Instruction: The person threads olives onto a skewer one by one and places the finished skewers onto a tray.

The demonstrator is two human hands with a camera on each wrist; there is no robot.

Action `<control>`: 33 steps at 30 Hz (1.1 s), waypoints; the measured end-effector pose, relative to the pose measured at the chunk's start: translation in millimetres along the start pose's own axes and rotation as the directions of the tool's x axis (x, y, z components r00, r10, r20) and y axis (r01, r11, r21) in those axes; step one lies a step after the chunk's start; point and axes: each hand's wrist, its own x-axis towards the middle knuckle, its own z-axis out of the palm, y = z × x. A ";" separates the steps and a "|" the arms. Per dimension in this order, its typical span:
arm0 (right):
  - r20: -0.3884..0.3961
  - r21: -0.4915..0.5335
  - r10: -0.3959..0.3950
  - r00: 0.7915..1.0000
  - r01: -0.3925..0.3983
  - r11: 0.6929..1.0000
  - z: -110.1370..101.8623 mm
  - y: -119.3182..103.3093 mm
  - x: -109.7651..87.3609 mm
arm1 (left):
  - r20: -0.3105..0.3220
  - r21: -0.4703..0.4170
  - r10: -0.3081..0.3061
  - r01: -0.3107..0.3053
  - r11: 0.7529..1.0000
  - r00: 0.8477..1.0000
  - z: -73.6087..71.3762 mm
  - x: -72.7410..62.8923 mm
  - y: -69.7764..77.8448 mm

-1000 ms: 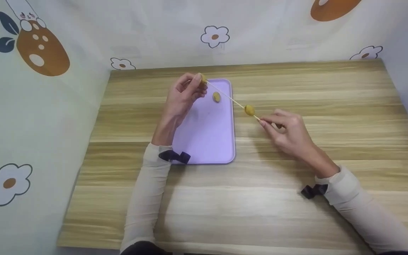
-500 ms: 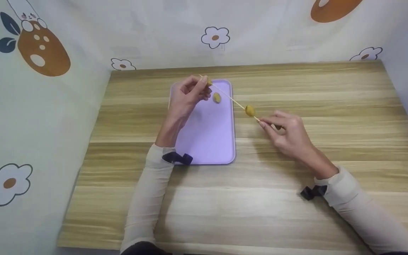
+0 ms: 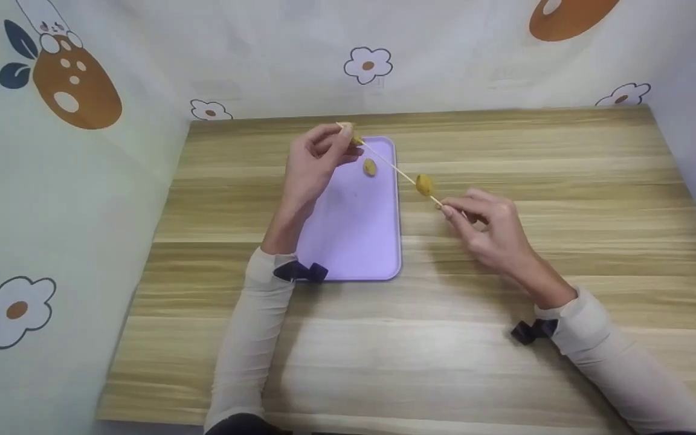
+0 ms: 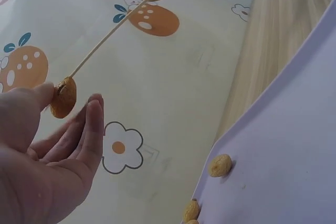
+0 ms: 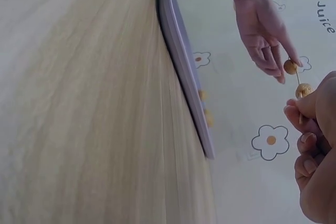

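Observation:
A thin wooden skewer [image 3: 389,163] spans between the two hands above the tray and table. My right hand [image 3: 493,226] pinches its near end between thumb and index finger. A wrinkled tan fruit [image 3: 424,184], perhaps a dried fig, is threaded just ahead of those fingertips. At the far end my left hand [image 3: 309,166] pinches a second such fruit [image 4: 64,98] by thumb and fingers. The skewer runs into this fruit, and its tip shows past the left fingers in the head view. The left hand's other fingers are loosely bent.
Below the left hand lies a lilac tray [image 3: 354,241] on the wood-grain table [image 3: 432,338]. A loose fruit [image 4: 220,165] sits on it, and another fruit [image 4: 191,211] lies near its edge in the left wrist view. A printed curtain [image 3: 281,60] stands behind the table.
My left hand has slid its fruit slightly along the skewer toward the right hand, and the skewer's tip has come out past the left fingers. The right hand has barely moved.

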 end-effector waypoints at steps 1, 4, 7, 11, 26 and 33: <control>-0.007 0.003 0.004 1.000 -0.004 1.000 -0.6 -0.1 0.2 | 0.000 -0.022 0.004 -0.004 1.000 1.000 0.8 -0.2 1.0; -0.030 0.007 0.018 0.999 -0.018 1.000 -1.4 0.9 0.6 | 0.042 -0.118 0.011 -0.006 0.993 0.999 1.1 0.2 2.4; -0.049 0.008 0.035 0.998 -0.034 0.999 -1.2 1.5 0.5 | 0.090 -0.191 0.006 0.011 0.981 0.996 0.1 0.6 2.1; -0.067 0.011 0.055 0.996 -0.054 0.998 -1.2 1.6 1.9 | 0.100 -0.211 0.019 0.003 0.977 0.995 -0.9 0.6 0.8; -0.104 0.019 0.055 0.993 -0.053 0.998 1.1 3.2 0.8 | 0.072 -0.123 0.054 -0.045 0.991 0.996 5.9 -1.4 -2.2; -0.090 0.037 0.039 0.995 -0.036 0.999 1.1 5.7 -0.2 | 0.115 -0.120 0.050 -0.036 0.992 0.992 11.6 -3.5 -2.1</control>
